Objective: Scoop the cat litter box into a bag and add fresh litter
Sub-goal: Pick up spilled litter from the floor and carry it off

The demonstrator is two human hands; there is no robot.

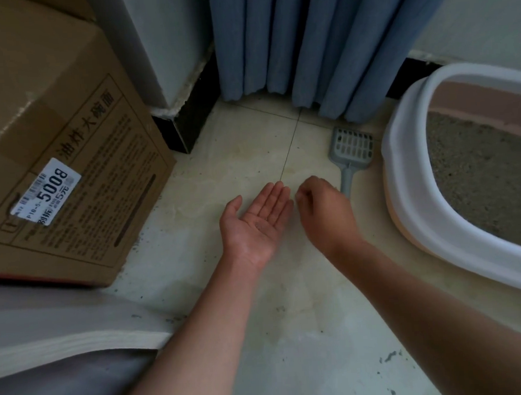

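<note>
Two bare hands low over tiled floor (250,149), mid-floor. Left hand (256,225) palm up, fingers straight and pressed together, few dark specks on palm, likely serving as tray for stray grains. Right hand (323,205) just beside its fingertips, fingers curled downward; pinching anything, cannot tell. Scoop (352,152) lies untouched beside litter box (410,170) at floor's right edge. No bag visible.
</note>
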